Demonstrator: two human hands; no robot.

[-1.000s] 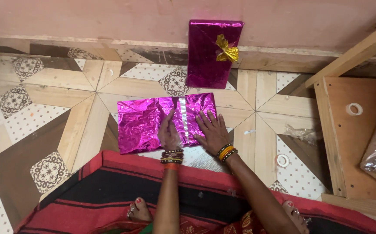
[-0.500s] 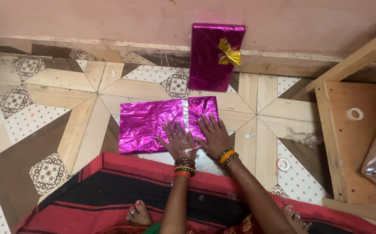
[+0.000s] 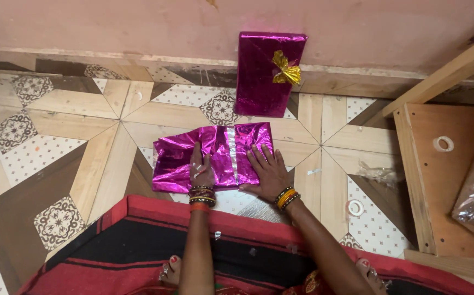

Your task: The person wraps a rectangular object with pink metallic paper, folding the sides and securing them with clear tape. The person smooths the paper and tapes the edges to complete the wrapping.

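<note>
On the patterned floor tiles (image 3: 57, 136), just in front of the finished gift with a gold bow (image 3: 270, 74), lies the magenta foil-wrapped parcel (image 3: 215, 155). The left hand (image 3: 200, 170) presses on it, fingers flat, gripping nothing, and the right hand (image 3: 268, 172) lies spread beside the silver tape seam (image 3: 231, 155). Even pressure from both palms should keep the overlap flat; what the foil encloses is hidden, and its near edge, probably loose, sits under the wrists.

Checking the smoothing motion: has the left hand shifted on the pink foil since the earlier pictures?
Yes. The left hand has slid left across the foil-wrapped parcel, away from its silver tape strip, widening the gap to the right hand.
</note>
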